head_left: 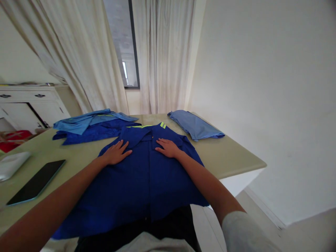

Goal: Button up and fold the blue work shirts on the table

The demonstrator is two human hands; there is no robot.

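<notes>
Left hand [115, 153]: palm down, fingers spread, nothing gripped. Flat on the left front panel of the dark blue shirt [131, 185]. Right hand [167, 147]: same pose, flat on the right panel just below the collar [160, 134]. Hands apart from each other, both touching cloth.

Key relation: shirt directly under both hands, spread on the table [231, 159], front up. Placket [149, 168] running straight away from the body, between the hands; right fingertips nearer to it than left. Long axis probably along that line, but foreshortened, so hard to be sure. Collar at far end, hem [170, 212] close to the body, apparently past the table's near edge. Sleeves not clearly readable.

Yellow-green stripes [163, 125] at the shoulder, beyond the collar. Tiny orange speck at the collar, label or button: can't tell.

Further out: folded light blue garment [195, 125] ahead-right; light blue cloth [76, 124] over darker blue cloth [99, 133] ahead-left. Phone [36, 182] left of the left forearm, screen dark, white object [13, 164] just beside it. Behind: curtains [168, 52], window [120, 42], white cabinet [44, 99].

Brands, writing: none legible anywhere.
</notes>
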